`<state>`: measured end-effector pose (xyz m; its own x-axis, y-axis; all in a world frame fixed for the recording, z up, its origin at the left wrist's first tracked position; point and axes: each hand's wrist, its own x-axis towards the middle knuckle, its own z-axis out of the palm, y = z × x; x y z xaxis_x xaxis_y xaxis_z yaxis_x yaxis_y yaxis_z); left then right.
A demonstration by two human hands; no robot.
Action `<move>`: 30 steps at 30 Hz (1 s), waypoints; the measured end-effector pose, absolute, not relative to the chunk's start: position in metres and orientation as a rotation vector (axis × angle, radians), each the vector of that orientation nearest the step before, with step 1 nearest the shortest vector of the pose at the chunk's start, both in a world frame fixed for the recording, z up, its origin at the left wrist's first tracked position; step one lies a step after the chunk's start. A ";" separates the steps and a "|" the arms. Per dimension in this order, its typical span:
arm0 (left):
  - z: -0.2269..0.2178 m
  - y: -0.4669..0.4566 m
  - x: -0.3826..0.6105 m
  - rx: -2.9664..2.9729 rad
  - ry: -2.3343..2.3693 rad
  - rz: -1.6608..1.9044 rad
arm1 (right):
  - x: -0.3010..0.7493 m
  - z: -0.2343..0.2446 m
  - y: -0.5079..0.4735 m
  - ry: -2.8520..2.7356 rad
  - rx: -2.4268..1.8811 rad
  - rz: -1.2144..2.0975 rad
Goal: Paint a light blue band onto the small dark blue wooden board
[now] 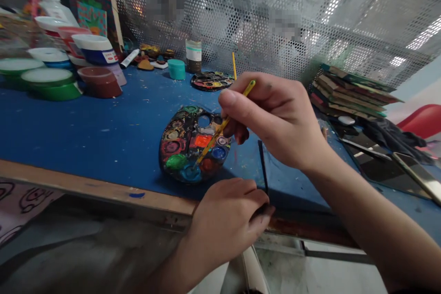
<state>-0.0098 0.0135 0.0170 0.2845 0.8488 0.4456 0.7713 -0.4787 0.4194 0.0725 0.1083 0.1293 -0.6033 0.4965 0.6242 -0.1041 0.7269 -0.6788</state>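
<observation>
My right hand point(275, 117) is closed in a pinch on a thin yellow paintbrush point(223, 124). The brush slants down to the left, and its tip rests in a well of the oval paint palette point(193, 144) on the blue table point(86, 124). The palette holds several wells of orange, green and blue paint. My left hand point(229, 218) is curled shut at the table's near edge, gripping a thin dark upright piece point(263, 165) that rises from my fingers. What that piece belongs to is hidden.
Several paint tubs point(51, 73) stand at the far left. A second round palette point(212, 81), a teal cup point(177, 69) and a jar point(193, 55) sit by the perforated metal screen point(310, 18). A stack of boards point(351, 92) and dark cloth lie at the right.
</observation>
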 end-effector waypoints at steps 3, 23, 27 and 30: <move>0.017 0.013 -0.009 2.431 1.545 0.969 | 0.072 0.129 0.104 -2.078 -0.385 0.879; 0.018 0.013 -0.009 2.434 1.553 0.947 | 0.074 0.126 0.103 -2.058 -0.419 0.797; 0.019 0.012 -0.009 2.429 1.545 0.966 | 0.073 0.126 0.101 -2.059 -0.420 0.813; 0.018 0.013 -0.009 2.443 1.562 0.962 | 0.073 0.126 0.099 -2.080 -0.461 0.885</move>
<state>-0.0090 0.0125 0.0183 0.2803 0.8433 0.4585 0.7887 -0.4746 0.3908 0.0733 0.0986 0.1261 -0.6045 0.5854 0.5402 0.0167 0.6873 -0.7262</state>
